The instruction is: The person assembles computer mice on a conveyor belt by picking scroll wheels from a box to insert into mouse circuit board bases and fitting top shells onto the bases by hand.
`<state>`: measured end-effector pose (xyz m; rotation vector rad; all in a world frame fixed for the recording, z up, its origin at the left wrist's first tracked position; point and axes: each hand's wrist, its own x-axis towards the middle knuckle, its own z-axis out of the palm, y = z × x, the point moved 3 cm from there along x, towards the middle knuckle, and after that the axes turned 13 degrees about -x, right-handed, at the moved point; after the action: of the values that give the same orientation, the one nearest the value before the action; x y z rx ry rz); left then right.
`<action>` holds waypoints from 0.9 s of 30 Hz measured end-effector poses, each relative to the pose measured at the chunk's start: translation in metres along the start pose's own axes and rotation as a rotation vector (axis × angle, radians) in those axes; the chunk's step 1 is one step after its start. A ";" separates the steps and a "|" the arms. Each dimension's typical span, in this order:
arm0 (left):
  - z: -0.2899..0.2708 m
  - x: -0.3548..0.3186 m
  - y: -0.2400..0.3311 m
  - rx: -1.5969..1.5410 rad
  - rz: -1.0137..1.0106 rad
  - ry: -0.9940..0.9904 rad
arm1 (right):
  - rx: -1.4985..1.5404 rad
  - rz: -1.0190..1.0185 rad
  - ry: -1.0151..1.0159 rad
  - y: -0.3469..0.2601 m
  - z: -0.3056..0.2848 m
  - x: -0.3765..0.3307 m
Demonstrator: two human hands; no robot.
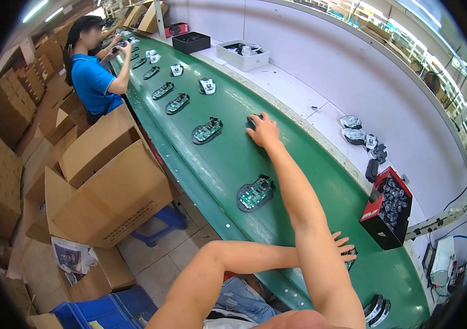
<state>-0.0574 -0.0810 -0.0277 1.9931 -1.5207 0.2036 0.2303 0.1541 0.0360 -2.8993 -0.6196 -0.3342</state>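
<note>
My arms cross over a green conveyor belt [217, 181]. My right hand [265, 133] reaches far up the belt, its fingers closed around a small black mouse part [254, 120] that they partly cover. Beneath my right forearm, my left hand [342, 248] has its fingers spread over a mouse base with a green circuit board [349, 260], mostly hidden. Between the hands lies another open mouse base [256, 193] with its board facing up. A further mouse base [207, 131] lies left of my right hand.
More mouse bases [177, 103] and white-and-black mouse parts [207, 86] line the belt toward a co-worker in blue [92, 79]. A black-and-red box of small parts [388, 211] stands at the right edge. Dark shells [377, 310] lie lower right. Cardboard boxes [113, 192] stand left.
</note>
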 end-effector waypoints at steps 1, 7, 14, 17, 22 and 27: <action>-0.010 0.002 0.000 -0.036 -0.051 -0.120 | -0.014 -0.012 0.055 -0.002 -0.004 -0.004; -0.033 0.007 -0.013 -0.278 -0.157 0.100 | 0.368 0.012 -0.086 0.050 -0.055 -0.045; -0.081 -0.018 -0.023 -0.032 -0.341 0.010 | 0.852 0.210 -0.108 0.113 -0.191 -0.252; -0.068 -0.007 -0.002 -0.047 -0.308 0.024 | 0.821 0.404 0.092 0.165 -0.227 -0.366; -0.058 0.002 0.036 -0.001 -0.156 0.049 | 0.529 0.717 0.225 0.203 -0.212 -0.479; -0.057 -0.014 0.049 -0.049 -0.082 0.095 | 0.149 0.619 0.304 0.174 -0.197 -0.483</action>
<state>-0.0935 -0.0451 0.0293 1.9750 -1.3692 0.2218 -0.1625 -0.2268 0.0873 -2.6406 0.2860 -0.5841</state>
